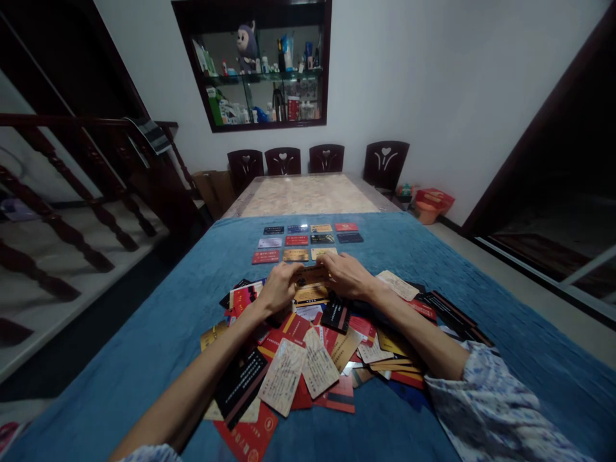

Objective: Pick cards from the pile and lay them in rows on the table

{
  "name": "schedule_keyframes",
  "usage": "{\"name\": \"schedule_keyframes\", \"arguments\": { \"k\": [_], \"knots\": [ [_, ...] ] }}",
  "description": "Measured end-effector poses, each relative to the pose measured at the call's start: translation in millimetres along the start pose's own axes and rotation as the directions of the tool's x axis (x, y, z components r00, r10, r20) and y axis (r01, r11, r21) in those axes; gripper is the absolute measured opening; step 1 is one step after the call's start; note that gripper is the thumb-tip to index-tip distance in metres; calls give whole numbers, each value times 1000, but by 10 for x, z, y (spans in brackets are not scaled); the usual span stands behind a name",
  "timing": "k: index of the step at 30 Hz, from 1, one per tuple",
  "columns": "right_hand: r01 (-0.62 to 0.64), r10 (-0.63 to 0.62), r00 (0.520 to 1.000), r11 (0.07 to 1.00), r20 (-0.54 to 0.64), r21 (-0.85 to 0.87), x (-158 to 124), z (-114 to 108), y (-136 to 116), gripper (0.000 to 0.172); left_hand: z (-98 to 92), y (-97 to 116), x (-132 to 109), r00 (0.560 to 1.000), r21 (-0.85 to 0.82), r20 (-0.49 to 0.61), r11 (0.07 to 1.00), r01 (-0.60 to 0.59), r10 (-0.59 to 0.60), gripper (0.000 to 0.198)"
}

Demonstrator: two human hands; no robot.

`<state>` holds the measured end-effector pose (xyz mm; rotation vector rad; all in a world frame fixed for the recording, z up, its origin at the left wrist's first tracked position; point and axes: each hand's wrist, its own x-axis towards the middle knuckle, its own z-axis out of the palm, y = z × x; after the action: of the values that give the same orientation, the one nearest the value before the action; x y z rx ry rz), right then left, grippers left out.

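Observation:
Both my hands are closed on a gold-and-black card (311,277), held tilted over a loose heap. My left hand (279,285) pinches its left edge, and my right hand (347,274) grips its right edge. Beneath and around my forearms lies the pile of cards (282,377), in red, black, gold and cream, overlapping at many angles. Just beyond my fingers, cards lie flat in neat rows; among them are a red card (265,256), a gold card (295,255) and a cream card (323,253) partly behind my right hand.
A blue cloth (158,359) covers the near part of the table; its far part shows a stone-patterned top (308,194). Dark chairs (385,163) stand at the far end. A wooden railing (72,122) runs along the left. An orange bucket (426,212) sits on the floor at right.

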<state>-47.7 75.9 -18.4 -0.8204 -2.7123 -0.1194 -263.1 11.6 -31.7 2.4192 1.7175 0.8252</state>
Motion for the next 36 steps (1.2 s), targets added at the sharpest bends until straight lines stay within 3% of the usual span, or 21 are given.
{"name": "schedule_keyframes", "arguments": {
  "k": [9, 15, 26, 36],
  "knots": [
    [55, -58, 983, 998, -176, -22, -9, -1, 24, 37, 10, 0, -1, 995, -22, -104, 1000, -10, 8, 40],
    [80, -88, 943, 996, -322, -36, -12, -36, 58, 33, -66, 106, -18, 988, 128, -133, 990, -62, 79, 45],
    [137, -134, 940, 990, -313, -10, -29, -178, 114, 38, -131, 193, -10, 979, 270, -151, 958, -95, 139, 55],
    [161, -174, 954, 984, -244, -75, 29, -224, 353, 33, -156, 127, 250, 981, 373, -26, 912, -170, 193, 54]
  ]
}}
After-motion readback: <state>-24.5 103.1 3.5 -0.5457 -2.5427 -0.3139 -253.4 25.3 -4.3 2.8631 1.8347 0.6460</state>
